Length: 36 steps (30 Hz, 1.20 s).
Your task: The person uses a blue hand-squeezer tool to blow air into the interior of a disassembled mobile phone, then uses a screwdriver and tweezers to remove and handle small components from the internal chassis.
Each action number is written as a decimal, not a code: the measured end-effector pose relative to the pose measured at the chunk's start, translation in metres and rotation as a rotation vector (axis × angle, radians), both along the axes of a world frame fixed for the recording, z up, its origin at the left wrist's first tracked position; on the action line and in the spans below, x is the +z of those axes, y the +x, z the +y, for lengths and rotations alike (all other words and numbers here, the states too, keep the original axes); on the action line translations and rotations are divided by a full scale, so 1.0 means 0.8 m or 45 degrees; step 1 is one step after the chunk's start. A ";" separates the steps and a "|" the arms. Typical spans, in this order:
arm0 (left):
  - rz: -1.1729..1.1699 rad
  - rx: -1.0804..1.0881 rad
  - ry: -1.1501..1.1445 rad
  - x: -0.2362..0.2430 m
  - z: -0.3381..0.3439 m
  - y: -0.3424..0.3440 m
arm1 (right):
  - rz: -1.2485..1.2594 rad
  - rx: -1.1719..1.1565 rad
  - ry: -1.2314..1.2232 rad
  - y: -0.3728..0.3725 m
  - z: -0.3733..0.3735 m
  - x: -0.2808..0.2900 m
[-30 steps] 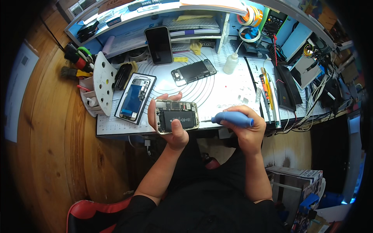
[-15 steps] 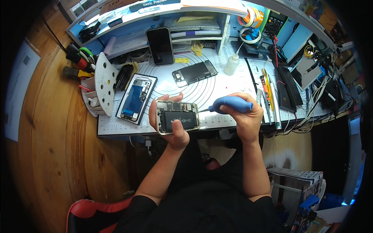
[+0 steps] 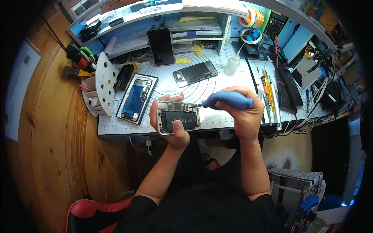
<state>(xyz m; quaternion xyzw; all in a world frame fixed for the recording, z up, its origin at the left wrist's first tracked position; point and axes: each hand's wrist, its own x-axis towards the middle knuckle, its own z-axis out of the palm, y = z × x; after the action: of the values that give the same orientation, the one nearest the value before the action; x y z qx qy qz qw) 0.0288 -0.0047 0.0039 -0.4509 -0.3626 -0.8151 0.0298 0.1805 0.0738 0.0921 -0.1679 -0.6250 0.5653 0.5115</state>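
My left hand grips an opened smartphone body, thumb over its black battery and fingers along its far and left edges. The circuit board shows along the phone's far side. In my right hand is a blue rubber air blower, its bulb between thumb and fingers. The blower's thin nozzle points left, its tip at the phone's upper right corner; I cannot tell whether they touch. Beyond the phone, a detached screen assembly lies on the mat. To the left, another screen assembly lies in a white tray.
A black smartphone stands propped at the back. Right of the screen assembly is a white dropper bottle. Screwdrivers and tweezers lie at the right, near tangled cables. A white tool holder stands at the left.
My right hand has brought the blower slightly left and up, so its nozzle now reaches over the phone's upper right corner. The left hand and phone are nearly still.
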 end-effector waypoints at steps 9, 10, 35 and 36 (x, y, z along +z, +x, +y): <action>0.104 0.026 -0.034 -0.004 -0.004 -0.005 | 0.105 0.176 -0.163 -0.008 -0.010 0.017; 0.151 0.033 -0.040 -0.004 -0.003 -0.005 | 0.112 0.147 -0.147 -0.011 -0.014 0.027; 0.145 0.047 -0.041 -0.006 -0.007 -0.003 | -0.061 0.179 0.370 -0.018 -0.027 0.051; 0.132 0.055 -0.070 -0.006 -0.009 -0.002 | 0.016 0.121 0.331 -0.022 -0.031 0.054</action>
<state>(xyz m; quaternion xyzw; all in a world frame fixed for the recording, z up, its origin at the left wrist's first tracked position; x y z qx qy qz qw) 0.0273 -0.0121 -0.0008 -0.4853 -0.3924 -0.7795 0.0535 0.1628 0.0488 0.1356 -0.0667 -0.6970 0.5042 0.5055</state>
